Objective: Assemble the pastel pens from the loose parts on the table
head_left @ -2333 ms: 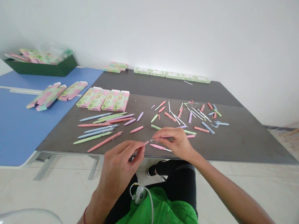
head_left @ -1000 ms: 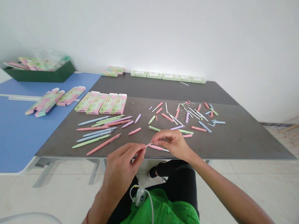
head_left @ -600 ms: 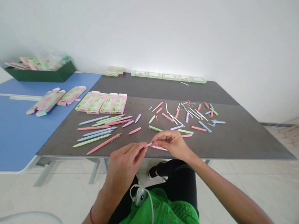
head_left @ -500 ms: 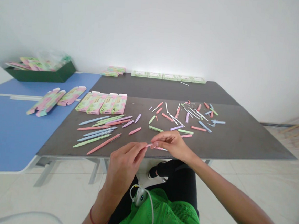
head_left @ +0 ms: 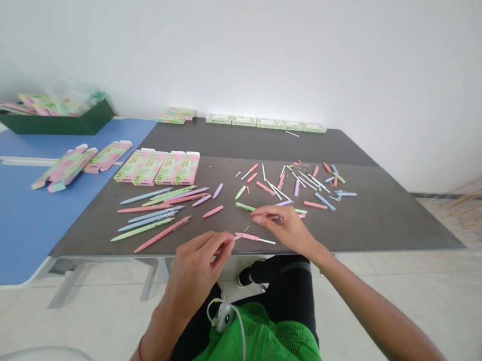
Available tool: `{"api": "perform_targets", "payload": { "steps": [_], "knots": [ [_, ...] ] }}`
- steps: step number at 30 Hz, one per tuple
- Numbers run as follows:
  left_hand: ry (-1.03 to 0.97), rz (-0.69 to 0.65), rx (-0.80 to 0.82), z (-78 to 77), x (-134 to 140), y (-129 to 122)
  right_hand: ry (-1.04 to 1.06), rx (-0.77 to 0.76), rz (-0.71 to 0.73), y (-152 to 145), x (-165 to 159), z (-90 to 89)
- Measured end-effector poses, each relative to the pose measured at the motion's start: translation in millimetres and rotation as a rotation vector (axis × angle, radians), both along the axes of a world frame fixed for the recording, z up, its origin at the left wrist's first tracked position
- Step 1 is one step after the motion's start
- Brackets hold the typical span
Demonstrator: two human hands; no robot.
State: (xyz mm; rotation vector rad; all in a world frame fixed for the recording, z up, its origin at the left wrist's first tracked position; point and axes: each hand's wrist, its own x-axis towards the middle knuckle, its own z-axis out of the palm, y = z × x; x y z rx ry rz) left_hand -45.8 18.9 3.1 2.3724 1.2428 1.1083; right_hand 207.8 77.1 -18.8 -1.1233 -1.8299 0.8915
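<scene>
My left hand (head_left: 199,260), above the table's front edge, pinches a small pink pen part (head_left: 237,236) between thumb and fingertips. A tiny thin piece, perhaps a spring (head_left: 246,229), shows just past that part. Right behind lies a pink pen barrel (head_left: 250,237) with a white refill (head_left: 267,241) sticking out to the right. My right hand (head_left: 281,225) hovers beside a green pen barrel (head_left: 244,207), its thumb and fingers drawn together; whatever is between them is hidden. Loose barrels, grips and white refills (head_left: 274,191) are scattered beyond it.
Several assembled pens (head_left: 155,210) lie at left, below a row of pink-green boxes (head_left: 158,167). Flattened boxes (head_left: 69,167) and a dark green bin (head_left: 57,124) rest on the blue table (head_left: 8,212). More boxes (head_left: 266,123) line the back of the dark table (head_left: 371,218).
My right hand has drawn away from the pink part, up and slightly right. My left hand keeps its pinch. The pink barrel with the refill is now uncovered, and the view has shifted slightly.
</scene>
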Motion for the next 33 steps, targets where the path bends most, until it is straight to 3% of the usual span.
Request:
{"api": "perform_targets", "payload": {
  "steps": [3,7,13,17,24,29,33],
  "knots": [
    [-0.016,0.007,-0.003,-0.1,-1.2,0.0,-0.381,0.233,-0.126,8.7,26.6,-1.1],
    [-0.018,-0.003,-0.01,-1.5,-2.4,1.3,-0.788,0.323,-0.049,10.2,38.9,-11.4],
    [-0.009,0.004,0.021,-3.4,-0.9,1.0,-1.025,0.407,-0.009,13.0,29.9,-25.7],
    [-0.019,0.006,0.027,-2.0,0.2,1.1,-0.925,0.485,0.005,17.5,33.4,-29.2],
    [-0.075,-0.003,0.113,10.9,3.4,-3.7,-0.213,0.607,-0.072,-8.7,33.1,-12.8],
    [-0.092,-0.081,0.208,27.4,11.6,-13.0,-0.132,0.541,-0.088,-38.1,24.0,8.8],
    [-0.069,-0.126,0.269,33.6,18.2,-17.6,-0.112,0.509,-0.097,-47.2,22.5,14.0]
  ]
}}
